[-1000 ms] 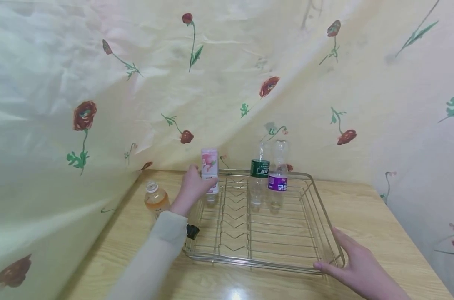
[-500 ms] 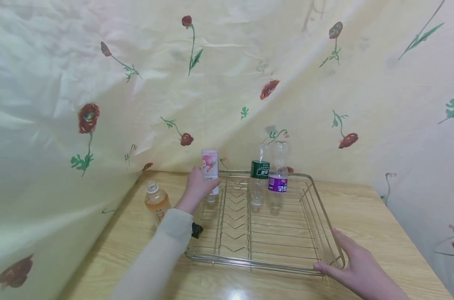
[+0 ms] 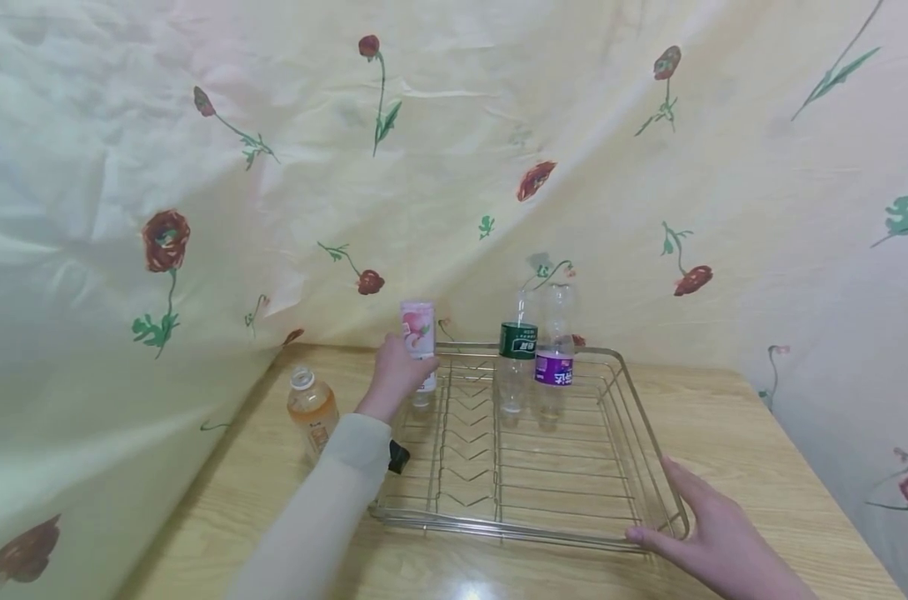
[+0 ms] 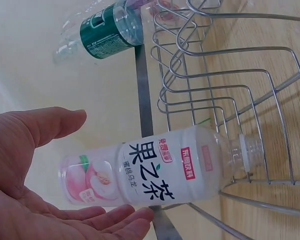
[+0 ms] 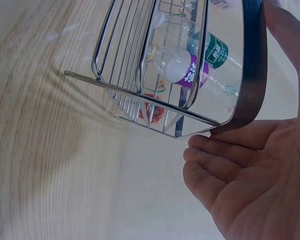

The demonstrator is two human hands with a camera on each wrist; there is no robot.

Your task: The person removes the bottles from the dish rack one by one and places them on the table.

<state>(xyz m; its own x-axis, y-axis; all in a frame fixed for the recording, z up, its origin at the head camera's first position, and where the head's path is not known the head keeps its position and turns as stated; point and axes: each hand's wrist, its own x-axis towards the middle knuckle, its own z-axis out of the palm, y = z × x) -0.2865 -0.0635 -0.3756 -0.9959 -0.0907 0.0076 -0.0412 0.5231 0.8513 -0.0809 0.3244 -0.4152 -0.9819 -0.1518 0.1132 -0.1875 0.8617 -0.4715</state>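
Three bottles racked, orange bottle outside
Your left hand flanks peach bottle, right hand touches rack; both spread, gripping nothing.

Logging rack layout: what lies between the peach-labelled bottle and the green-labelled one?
Zigzag wires of the rack, and no other bottle, lie between the peach-labelled bottle and the green-labelled bottle; the head view shows it.

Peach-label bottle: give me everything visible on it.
The bottle looks like clear plastic, with a white label showing dark characters, red patches and pink peaches. It stands upside down near the back left corner of the wire rack, its neck, with a white ring, down among the wires. The left hand is around it, thumb apart; whether the fingertips touch is unclear.
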